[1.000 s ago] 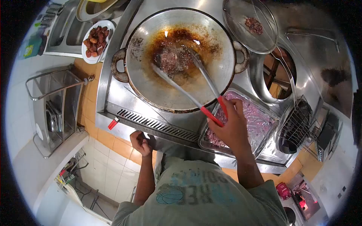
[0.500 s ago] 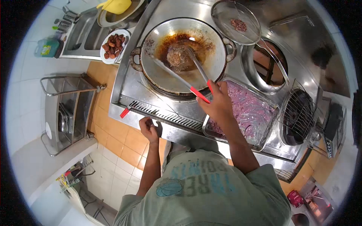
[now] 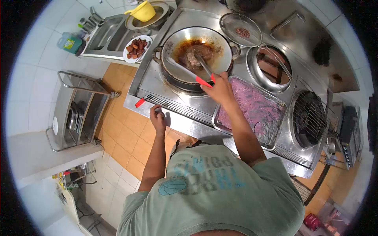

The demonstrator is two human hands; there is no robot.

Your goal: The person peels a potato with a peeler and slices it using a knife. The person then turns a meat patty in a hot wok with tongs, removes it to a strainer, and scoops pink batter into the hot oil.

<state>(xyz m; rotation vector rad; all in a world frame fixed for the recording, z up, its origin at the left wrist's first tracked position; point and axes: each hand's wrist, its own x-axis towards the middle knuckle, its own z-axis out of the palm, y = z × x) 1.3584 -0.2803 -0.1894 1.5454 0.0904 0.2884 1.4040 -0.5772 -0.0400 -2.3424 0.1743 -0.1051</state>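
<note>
My right hand (image 3: pixel 221 89) is closed around red-handled metal tongs (image 3: pixel 204 82). Their two arms reach spread into a wok (image 3: pixel 223 63) with dark brown residue and oil. The tong ends lie either side of a brown lump of food (image 3: pixel 191 60); I cannot tell whether they grip it. At the stove's front edge is my left hand (image 3: pixel 158 121), its fingers curled; whatever may be inside them is hidden. Beside my right forearm sits a metal tray (image 3: pixel 215 122) of pinkish-purple mixture (image 3: pixel 252 100).
A wire strainer (image 3: pixel 254 29) with some bits lies behind an open burner ring (image 3: pixel 252 65). Farther right is a wire rack (image 3: pixel 313 114). At left, a white plate (image 3: pixel 147 39) of browned pieces stands near the sink (image 3: pixel 118 39). A red-handled utensil (image 3: pixel 139 102) lies by the front grate.
The whole view has shifted, with the wok appearing lower and the plate farther right. The tongs stay in the wok around the lump, and my left hand remains curled at the edge.
</note>
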